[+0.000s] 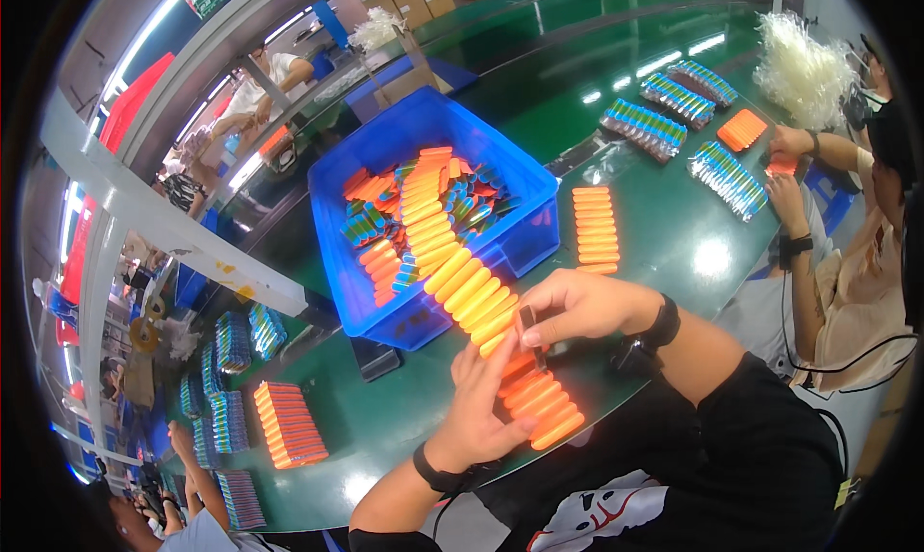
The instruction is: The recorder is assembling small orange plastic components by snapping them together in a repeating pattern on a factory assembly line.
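A long joined strip of orange rounded sticks [472, 297] runs out of the blue bin [438, 331], over its near rim, down to my hands. My left hand [481, 398] is closed around the strip's near part, thumb toward the front and fingers beside the right hand. Pinched in my right hand [592, 307] is a small dark flat piece [532, 336], standing upright against the strip; its exact kind I cannot make out. Beyond my left thumb, more orange sticks [551, 412] lie at the table's front edge. The bin holds piled orange and blue-green pieces.
A short row of orange sticks [596, 230] lies right of the bin on the green table [654, 234]. An orange stack [289, 425] and blue-green bundles [229, 420] stand left. More bundles [645, 128] lie far right, near a co-worker's hands [789, 167]. A white post [183, 239] slants at left.
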Motion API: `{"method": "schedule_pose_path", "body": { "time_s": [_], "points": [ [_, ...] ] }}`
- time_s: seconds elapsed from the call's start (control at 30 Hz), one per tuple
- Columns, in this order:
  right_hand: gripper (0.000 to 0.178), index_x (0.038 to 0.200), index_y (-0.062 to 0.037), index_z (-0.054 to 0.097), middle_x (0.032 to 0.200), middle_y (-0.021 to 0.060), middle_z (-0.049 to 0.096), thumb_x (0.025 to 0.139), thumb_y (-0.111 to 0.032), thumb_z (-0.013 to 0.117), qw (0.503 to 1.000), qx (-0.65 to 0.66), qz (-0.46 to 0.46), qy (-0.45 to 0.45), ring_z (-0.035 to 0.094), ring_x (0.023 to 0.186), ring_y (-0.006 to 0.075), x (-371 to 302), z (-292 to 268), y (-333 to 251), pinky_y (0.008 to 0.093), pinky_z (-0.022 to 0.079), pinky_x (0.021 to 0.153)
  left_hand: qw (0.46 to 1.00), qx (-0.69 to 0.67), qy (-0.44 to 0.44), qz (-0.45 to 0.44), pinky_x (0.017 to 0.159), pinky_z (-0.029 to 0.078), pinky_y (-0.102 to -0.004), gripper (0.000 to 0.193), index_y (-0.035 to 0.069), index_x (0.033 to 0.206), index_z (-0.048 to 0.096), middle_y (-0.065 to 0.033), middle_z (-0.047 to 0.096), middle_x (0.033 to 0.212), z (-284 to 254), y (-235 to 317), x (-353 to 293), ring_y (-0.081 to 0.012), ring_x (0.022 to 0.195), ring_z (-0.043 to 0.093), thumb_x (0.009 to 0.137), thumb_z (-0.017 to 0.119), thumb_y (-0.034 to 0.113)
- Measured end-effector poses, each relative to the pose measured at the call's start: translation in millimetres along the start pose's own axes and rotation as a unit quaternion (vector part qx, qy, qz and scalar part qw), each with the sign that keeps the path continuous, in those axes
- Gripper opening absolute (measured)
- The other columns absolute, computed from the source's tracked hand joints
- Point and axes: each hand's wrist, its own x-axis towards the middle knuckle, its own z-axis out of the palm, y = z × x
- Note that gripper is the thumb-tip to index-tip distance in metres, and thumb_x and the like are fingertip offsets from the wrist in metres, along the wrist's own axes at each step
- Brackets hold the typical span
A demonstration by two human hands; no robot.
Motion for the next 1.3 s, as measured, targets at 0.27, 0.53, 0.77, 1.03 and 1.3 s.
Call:
{"method": "schedule_pose_path", "body": {
  "time_s": [0.27,0.53,0.77,1.03,1.3],
  "points": [
    [0.024,0.092,0.0032,0.072,0.079,0.0048,0.072,0.1,-0.019,0.065,0.917,-0.045,0.109,-0.38,0.063,0.069,0.0104,2.4,-1.6,7.8,0.0272,0.048,0.06,0.984,-0.12,0.116,-0.06,0.114,0.034,-0.0415,0.075,-0.002,0.148,0.042,-0.0198,0.05,0.142,-7.3,-25.8,14.6,-0.0326,0.134,0.046,0.084,0.077,0.015],
    [0.026,0.085,0.0015,0.07,0.072,0.0039,0.069,0.097,-0.021,0.069,0.904,-0.027,0.217,-0.367,0.062,0.058,0.0087,2.2,-3.7,8.9,0.0251,0.047,0.057,0.958,-0.184,0.139,-0.173,0.107,0.043,-0.0354,0.066,-0.001,0.143,0.047,-0.0148,0.057,0.135,13.4,-36.6,2.2,-0.0217,0.127,0.055,0.085,0.077,0.007],
    [0.014,0.101,-0.0004,0.072,0.093,0.0063,0.069,0.097,-0.013,0.068,0.992,-0.017,-0.077,0.097,0.064,0.085,0.0122,16.6,5.1,29.5,0.027,0.051,0.075,0.941,-0.286,0.122,-0.134,0.11,0.04,-0.0366,0.071,0.001,0.15,0.04,-0.0149,0.05,0.143,10.9,-29.0,13.1,-0.0225,0.131,0.051,0.087,0.073,0.004],
    [0.015,0.106,-0.0065,0.072,0.101,0.0082,0.058,0.091,-0.005,0.068,0.911,-0.318,-0.222,0.143,0.061,0.095,0.0226,28.6,14.4,44.9,0.0332,0.05,0.08,0.989,-0.03,0.126,-0.077,0.116,0.033,-0.0435,0.087,0.001,0.154,0.035,-0.0201,0.047,0.147,7.5,-43.5,5.9,-0.0356,0.139,0.043,0.079,0.078,0.011],
    [0.009,0.096,-0.0004,0.067,0.108,0.0078,0.056,0.099,-0.007,0.062,0.952,-0.102,-0.208,0.2,0.06,0.1,0.0169,18.2,-3.4,29.6,0.0326,0.053,0.085,0.987,-0.054,0.142,-0.055,0.118,0.026,-0.0403,0.084,-0.004,0.152,0.038,-0.0169,0.045,0.149,5.4,-37.2,1.9,-0.0286,0.14,0.038,0.079,0.076,0.011]
  ]
}}
